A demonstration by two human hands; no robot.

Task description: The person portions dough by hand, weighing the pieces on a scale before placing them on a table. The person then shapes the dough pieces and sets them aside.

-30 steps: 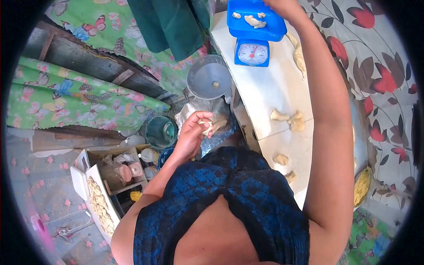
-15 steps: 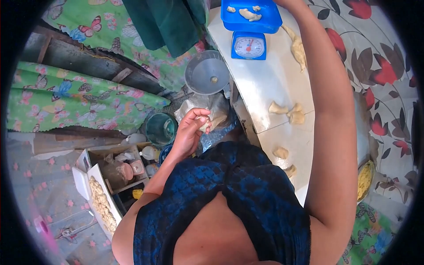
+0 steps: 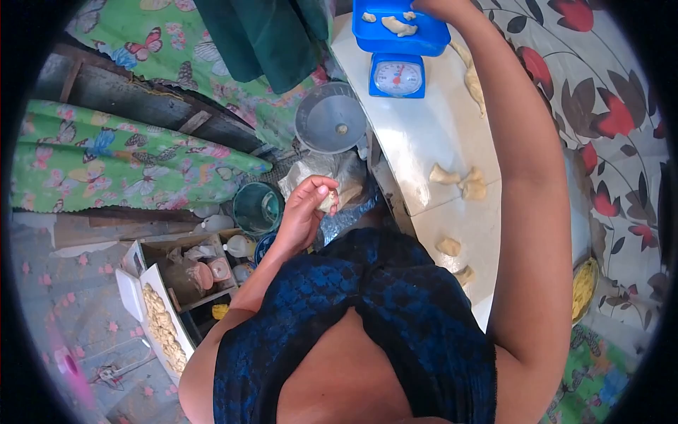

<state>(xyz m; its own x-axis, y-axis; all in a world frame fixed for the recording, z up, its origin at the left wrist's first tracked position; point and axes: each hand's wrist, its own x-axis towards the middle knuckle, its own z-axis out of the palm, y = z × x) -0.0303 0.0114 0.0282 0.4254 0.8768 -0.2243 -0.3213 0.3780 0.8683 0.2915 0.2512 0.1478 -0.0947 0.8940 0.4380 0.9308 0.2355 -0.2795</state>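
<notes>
My left hand (image 3: 302, 212), held out in front of my body, has its fingers curled round a small lump of dough (image 3: 328, 203). At the top edge of the view my right hand (image 3: 436, 7) reaches over the blue tray (image 3: 434, 39) of a kitchen scale, its fingertips close to a small bit of dough (image 3: 409, 15); the view's edge cuts off part of the fingers. A longer dough piece (image 3: 399, 27) and another small bit (image 3: 369, 17) lie in the tray. Below it the scale's round dial (image 3: 397, 78) faces me.
On the pale table (image 3: 395, 134) lie a dough strip (image 3: 474, 88), partly behind my right forearm, and several cut dough pieces (image 3: 445, 174). A grey basin (image 3: 328, 120) and a green bucket (image 3: 258, 207) stand left of the table. A box of dough pieces (image 3: 164, 328) sits lower left.
My right hand has moved left and down, further over the scale's tray. The left hand still holds its lump in nearly the same place.
</notes>
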